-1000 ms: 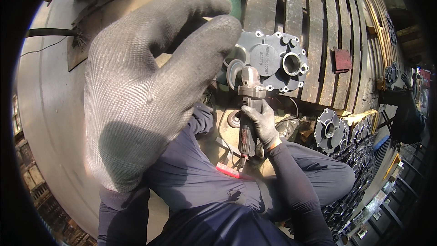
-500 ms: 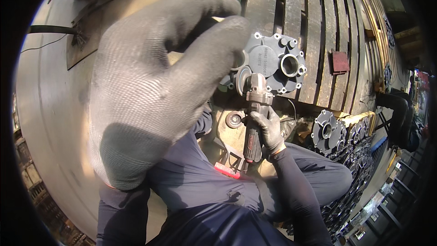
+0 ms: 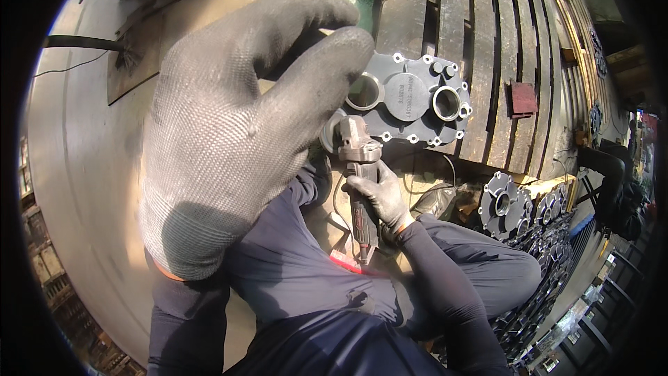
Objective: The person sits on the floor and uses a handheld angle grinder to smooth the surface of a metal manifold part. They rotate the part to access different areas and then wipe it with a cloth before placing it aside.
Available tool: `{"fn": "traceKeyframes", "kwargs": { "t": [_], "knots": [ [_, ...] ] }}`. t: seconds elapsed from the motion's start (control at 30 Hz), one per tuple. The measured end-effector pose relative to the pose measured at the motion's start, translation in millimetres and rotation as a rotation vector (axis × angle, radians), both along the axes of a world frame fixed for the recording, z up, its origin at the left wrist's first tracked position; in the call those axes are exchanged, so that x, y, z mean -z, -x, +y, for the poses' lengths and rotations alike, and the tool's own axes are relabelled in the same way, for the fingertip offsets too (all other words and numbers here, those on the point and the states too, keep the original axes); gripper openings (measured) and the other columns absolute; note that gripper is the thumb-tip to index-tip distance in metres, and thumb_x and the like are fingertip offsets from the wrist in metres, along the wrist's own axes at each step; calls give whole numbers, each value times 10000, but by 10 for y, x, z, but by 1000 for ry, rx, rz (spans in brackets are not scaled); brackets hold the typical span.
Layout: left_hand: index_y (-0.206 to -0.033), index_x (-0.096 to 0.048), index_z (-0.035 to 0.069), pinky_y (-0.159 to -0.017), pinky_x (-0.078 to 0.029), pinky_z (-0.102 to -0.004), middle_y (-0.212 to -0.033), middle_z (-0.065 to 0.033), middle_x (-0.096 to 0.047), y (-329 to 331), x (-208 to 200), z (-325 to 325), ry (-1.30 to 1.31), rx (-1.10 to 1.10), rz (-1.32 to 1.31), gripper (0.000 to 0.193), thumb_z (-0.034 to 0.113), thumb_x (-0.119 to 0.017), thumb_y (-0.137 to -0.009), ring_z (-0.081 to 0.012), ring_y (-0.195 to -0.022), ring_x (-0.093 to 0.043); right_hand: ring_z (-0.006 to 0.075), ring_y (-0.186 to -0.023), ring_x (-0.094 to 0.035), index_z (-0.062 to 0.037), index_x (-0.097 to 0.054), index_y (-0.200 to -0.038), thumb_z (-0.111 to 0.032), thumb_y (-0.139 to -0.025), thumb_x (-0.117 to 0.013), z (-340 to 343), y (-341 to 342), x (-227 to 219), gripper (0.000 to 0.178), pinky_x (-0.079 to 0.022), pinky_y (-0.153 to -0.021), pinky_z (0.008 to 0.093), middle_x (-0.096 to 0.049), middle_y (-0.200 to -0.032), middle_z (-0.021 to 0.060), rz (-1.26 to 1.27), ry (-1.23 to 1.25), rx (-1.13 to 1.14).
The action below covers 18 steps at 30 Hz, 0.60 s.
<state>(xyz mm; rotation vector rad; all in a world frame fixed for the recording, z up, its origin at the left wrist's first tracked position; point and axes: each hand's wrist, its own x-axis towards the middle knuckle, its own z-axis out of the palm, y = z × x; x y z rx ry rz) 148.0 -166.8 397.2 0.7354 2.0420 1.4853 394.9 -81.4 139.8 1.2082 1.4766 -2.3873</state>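
Note:
My left hand (image 3: 216,118), in a grey knit glove, looms large at the left. Its thumb and forefinger curl round until their tips nearly meet; the other fingers are hidden, and I cannot make out anything held. My gloved right hand (image 3: 383,198) is wrapped round the body of an angle grinder (image 3: 360,167), head pointing away from me. The grinder's disc (image 3: 330,132) is partly hidden beside the lower left edge of a grey metal cover casting (image 3: 406,94). That casting has two round bores and bolt lugs around its rim, and rests at the near edge of a wooden pallet.
The slatted wooden pallet (image 3: 480,90) bears a dark red block (image 3: 522,99). More grey castings (image 3: 502,205) are stacked at the right. A black cable (image 3: 449,167) runs near my shoe (image 3: 435,202). Concrete floor (image 3: 90,188) extends along the left.
My right hand has moved the grinder left, off the casting's face, uncovering its left bore. The casting sits slightly further right in view. My left hand keeps its curled shape.

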Motion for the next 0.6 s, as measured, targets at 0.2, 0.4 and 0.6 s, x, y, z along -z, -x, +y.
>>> {"fn": "traceKeyframes", "kwargs": {
  "t": [0.2, 0.4, 0.6],
  "knots": [
    [-1306, -801, -2, -898, -574, -284, -1005, -79, -797, -12, 9, 15, -19, -17, -52, 333, 196, -772, -1041, -142, -952, -722, 288, -1047, -784, 24, -646, -1391, -258, -831, -921, 230, 147, -419, 686, -598, -936, 417, -793, -1163, 215, -46, -761, -249],
    [-1313, -794, -12, -892, -557, -273, -995, -72, -784, -40, -19, 50, 31, -2, 49, 328, 185, -760, -1054, -128, -930, -694, 487, -1057, -727, -30, -527, -1414, -361, -864, -874, 476, 216, -246, 730, -590, -894, 561, -726, -1191, 242, -85, -1119, -548],
    [-1311, -791, -20, -885, -553, -275, -991, -74, -779, -70, -23, 105, 38, -21, 67, 316, 155, -746, -1052, -130, -928, -689, 461, -1042, -744, -50, -525, -1408, -346, -872, -880, 701, 143, -270, 707, -593, -883, 566, -728, -1191, 236, -200, -1152, -712]
  ]
}}
